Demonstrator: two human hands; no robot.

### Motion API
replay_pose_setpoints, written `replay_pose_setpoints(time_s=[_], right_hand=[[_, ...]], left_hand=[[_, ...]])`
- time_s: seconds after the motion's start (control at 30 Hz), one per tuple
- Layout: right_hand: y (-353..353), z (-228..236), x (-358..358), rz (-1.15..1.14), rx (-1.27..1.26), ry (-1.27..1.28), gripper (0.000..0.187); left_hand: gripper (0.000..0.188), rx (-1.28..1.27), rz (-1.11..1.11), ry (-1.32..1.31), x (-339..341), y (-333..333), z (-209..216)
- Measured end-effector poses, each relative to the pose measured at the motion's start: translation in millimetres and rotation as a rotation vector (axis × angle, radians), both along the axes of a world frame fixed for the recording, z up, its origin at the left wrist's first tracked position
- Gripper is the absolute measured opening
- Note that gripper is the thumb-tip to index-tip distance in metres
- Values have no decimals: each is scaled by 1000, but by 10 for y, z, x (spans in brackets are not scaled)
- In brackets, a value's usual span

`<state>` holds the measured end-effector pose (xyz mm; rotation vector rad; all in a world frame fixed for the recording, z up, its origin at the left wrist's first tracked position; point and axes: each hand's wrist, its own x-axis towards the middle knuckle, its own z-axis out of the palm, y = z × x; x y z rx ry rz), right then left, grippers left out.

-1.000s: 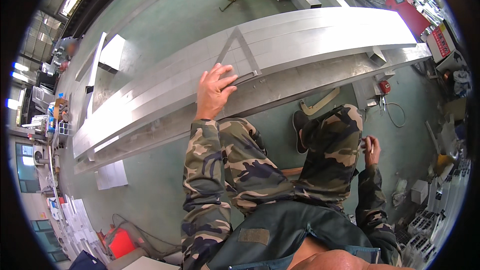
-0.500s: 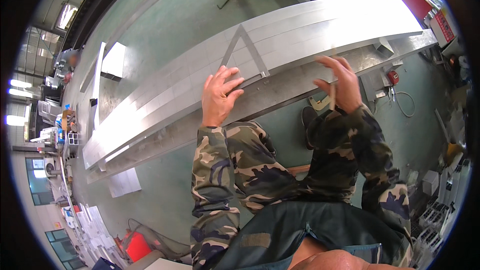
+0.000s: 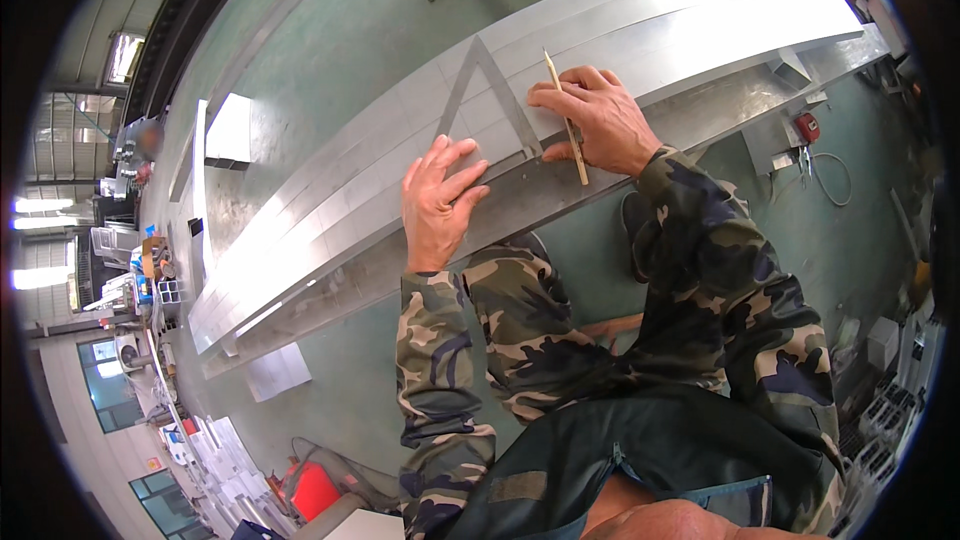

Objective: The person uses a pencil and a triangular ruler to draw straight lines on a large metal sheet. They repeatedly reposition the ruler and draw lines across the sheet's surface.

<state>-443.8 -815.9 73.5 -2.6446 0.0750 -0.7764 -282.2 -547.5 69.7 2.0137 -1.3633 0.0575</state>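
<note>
A long, bright metal panel (image 3: 380,175) with faint lines across it lies before me. On it rests a grey triangular set square (image 3: 512,108), its tip pointing away from me. My left hand (image 3: 440,202) is at the square's lower left corner, fingers spread and curved; its fingertips cover that corner, and whether they press on it I cannot tell. Between the thumb and fingers of my right hand (image 3: 605,125) is a light wooden pencil (image 3: 567,120), point end upward and away from me. This hand is just right of the square, over the panel's near edge.
Beneath the panel runs a metal beam (image 3: 690,140). A red device with a looped cord (image 3: 806,126) hangs off its right end. Metal box sections (image 3: 230,135) stand at the far left; a red object (image 3: 312,488) and stacked pale strips (image 3: 225,465) are lower left.
My right hand has moved left and inward with the pencil, from beyond the panel's near edge to beside the set square. My left hand stays at the square's corner. The view has shifted slightly.
</note>
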Motion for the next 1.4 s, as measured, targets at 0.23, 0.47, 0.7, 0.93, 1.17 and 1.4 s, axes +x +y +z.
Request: replay_pose_setpoints(time_s=[0.23, 0.47, 0.7, 0.93, 1.17, 1.4], right_hand=[[-11, -62, 11, 10, -2, -32, 85], [-12, -54, 20, 12, -4, -27, 84], [-10, -68, 18, -2, -12, -30, 83], [3, -33, 20, -4, -3, -2, 82], [4, 44, -1, -7, -15, 14, 81], [17, 20, 1, -6, 8, 33, 81]], left_hand=[[32, 2, 15, -2, -43, 0, 25], [31, 12, 26, -1, -48, -4, 37], [30, 5, 24, 10, -59, -13, 32], [31, -6, 26, 8, -29, -7, 7], [31, -22, 33, -9, -41, -46, 41], [30, -7, 27, 47, -13, -24, -22]])
